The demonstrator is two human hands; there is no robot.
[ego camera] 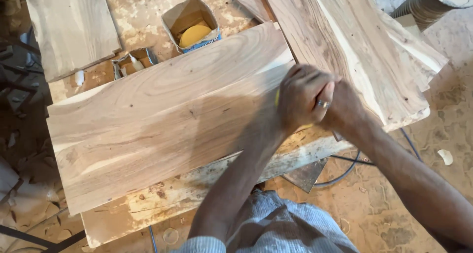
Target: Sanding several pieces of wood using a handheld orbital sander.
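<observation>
From the head camera, both hands are stacked at the right end of a broad wooden board (162, 115) lying across the tabletop (148, 208): the left hand (301, 98), wearing a ring, lies over the right hand (345, 105), and together they press down on a thin yellow pad, probably sandpaper (277, 98), of which only a sliver shows at the fingers. Each grip is closed, pressing down on that pad, though the right one is largely hidden under the left. Judged from how things lie, the rubbing of the board is under way rather than finished: its face looks pale, even and matte, the wavy grain and a few small dark knots show clearly, and fine dust covers the tabletop and floor around it. How much of the surface is left to do cannot be told. The board itself lies flat, tilted diagonally in the view, with a shadow from the arms across its middle. Beyond it stand an open cardboard box of yellow discs (193, 29), and more rough planks (354, 51) lie stacked at the upper right.
</observation>
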